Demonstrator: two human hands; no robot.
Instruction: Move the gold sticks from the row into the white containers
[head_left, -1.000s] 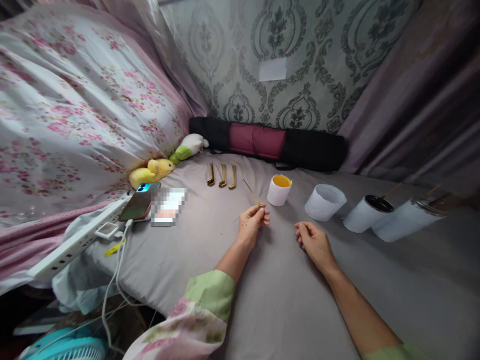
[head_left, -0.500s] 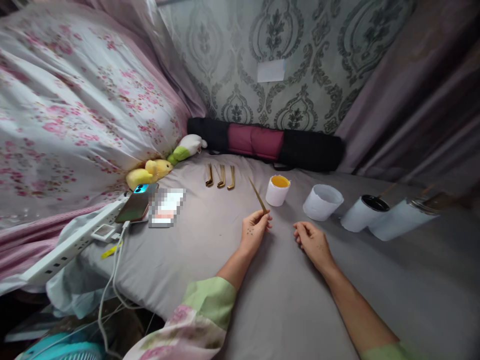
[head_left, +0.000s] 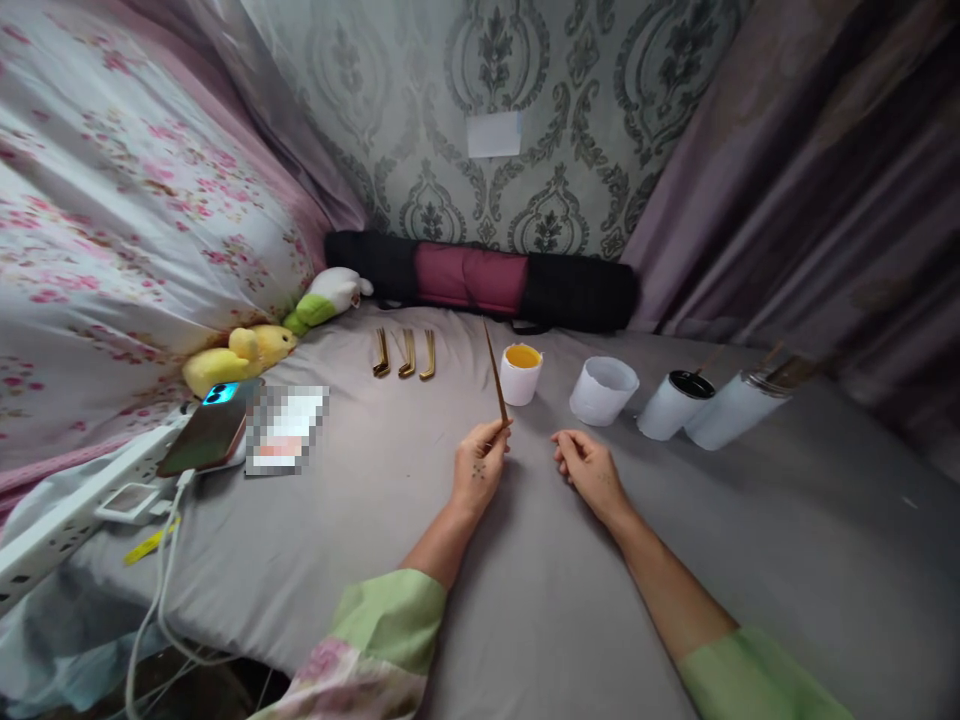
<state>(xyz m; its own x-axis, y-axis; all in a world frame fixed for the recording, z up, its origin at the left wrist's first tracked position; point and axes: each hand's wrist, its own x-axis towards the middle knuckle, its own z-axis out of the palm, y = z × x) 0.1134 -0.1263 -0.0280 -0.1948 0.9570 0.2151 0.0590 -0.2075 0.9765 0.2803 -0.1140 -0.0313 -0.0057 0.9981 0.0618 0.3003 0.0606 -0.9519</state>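
My left hand (head_left: pixel 480 468) pinches the lower end of a thin, tapered golden-brown stick (head_left: pixel 494 372), whose point rises up and away from me. Just beyond that hand stands a small white cup (head_left: pixel 521 384) with yellow-orange inside. My right hand (head_left: pixel 592 474) is closed, thumb against curled fingers, just above the grey sheet; whatever may be between its fingertips is hidden. A wider white container (head_left: pixel 604 392) sits beyond it. Further left, several golden bent strips (head_left: pixel 406 355) lie in three small groups on the sheet.
At right, two white cylinders (head_left: pixel 670 408) hold dark contents and thin sticks. A black and maroon roll (head_left: pixel 472 277) lies along the wall. Plush toys (head_left: pixel 240 358), a phone (head_left: pixel 202 430), a blurred card (head_left: pixel 287 430), and a white power strip (head_left: pixel 45 550) with cables are at left.
The whole scene has shifted left in view as the camera turned right. The stick in my left hand now points more upright. My right hand keeps its closed shape.
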